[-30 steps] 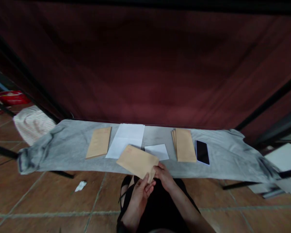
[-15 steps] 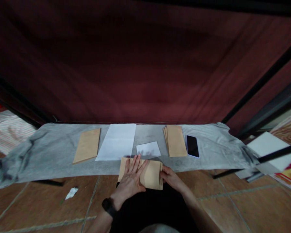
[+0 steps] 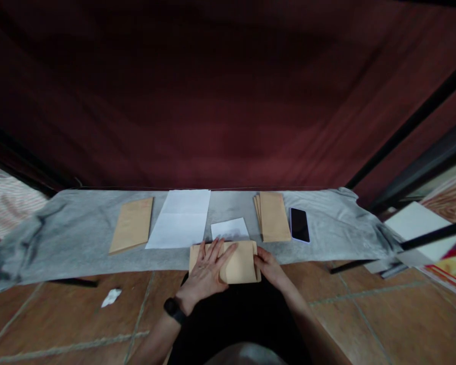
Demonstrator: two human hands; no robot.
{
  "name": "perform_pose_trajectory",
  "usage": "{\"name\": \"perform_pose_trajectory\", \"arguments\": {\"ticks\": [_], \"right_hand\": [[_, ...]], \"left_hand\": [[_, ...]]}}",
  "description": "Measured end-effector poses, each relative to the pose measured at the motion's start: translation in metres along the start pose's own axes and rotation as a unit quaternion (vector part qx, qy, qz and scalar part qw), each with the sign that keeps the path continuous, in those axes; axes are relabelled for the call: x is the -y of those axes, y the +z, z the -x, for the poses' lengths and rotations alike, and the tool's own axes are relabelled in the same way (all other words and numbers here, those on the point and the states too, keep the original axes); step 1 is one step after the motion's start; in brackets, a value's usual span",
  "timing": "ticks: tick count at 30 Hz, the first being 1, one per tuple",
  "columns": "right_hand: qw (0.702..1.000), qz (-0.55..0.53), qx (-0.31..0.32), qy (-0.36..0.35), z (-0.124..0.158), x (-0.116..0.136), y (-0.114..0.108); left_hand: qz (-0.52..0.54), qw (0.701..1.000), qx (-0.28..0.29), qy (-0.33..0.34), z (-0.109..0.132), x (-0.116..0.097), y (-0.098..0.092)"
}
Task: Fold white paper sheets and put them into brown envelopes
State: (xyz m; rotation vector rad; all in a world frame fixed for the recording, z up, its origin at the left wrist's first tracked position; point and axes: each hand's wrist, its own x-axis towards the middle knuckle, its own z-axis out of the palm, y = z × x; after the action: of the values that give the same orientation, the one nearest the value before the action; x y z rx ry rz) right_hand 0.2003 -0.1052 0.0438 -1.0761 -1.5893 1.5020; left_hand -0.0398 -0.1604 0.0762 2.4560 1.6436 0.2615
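Observation:
A brown paper envelope [image 3: 240,263] lies across my lap at the front edge of the cloth-covered surface. My left hand [image 3: 208,271] rests flat on its left half with the fingers spread. At the right end, my right hand [image 3: 268,264] pinches the envelope's edge, and part of those fingers is hidden. Just beyond the envelope is a small white sheet [image 3: 230,229], its near edge covered by the envelope and my fingertips.
A grey cloth [image 3: 83,228] covers the long surface. On it lie a brown envelope [image 3: 132,225] at left, a large white sheet [image 3: 178,218], several stacked envelopes [image 3: 275,218] and a phone [image 3: 300,224]. A dark red panel [image 3: 213,101] rises behind.
The envelope has shifted slightly away from me and now covers more of the small white sheet. Both hands keep their places on it. The view has tilted a little.

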Motion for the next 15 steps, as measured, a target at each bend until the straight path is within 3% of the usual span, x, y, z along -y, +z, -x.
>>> {"name": "perform_pose_trajectory", "arguments": {"ticks": [6,11,15], "right_hand": [[0.997,0.039,-0.062,-0.015,-0.007,-0.013,0.001],[0.987,0.098,-0.124,0.023,-0.007,-0.016,-0.004],[0.985,0.117,-0.126,0.001,-0.007,-0.018,-0.008]], "left_hand": [[0.003,1.000,-0.004,0.002,-0.006,-0.001,-0.007],[0.012,1.000,-0.010,0.010,-0.010,-0.002,-0.008],[0.032,0.999,0.007,0.001,-0.006,0.001,0.000]]}}
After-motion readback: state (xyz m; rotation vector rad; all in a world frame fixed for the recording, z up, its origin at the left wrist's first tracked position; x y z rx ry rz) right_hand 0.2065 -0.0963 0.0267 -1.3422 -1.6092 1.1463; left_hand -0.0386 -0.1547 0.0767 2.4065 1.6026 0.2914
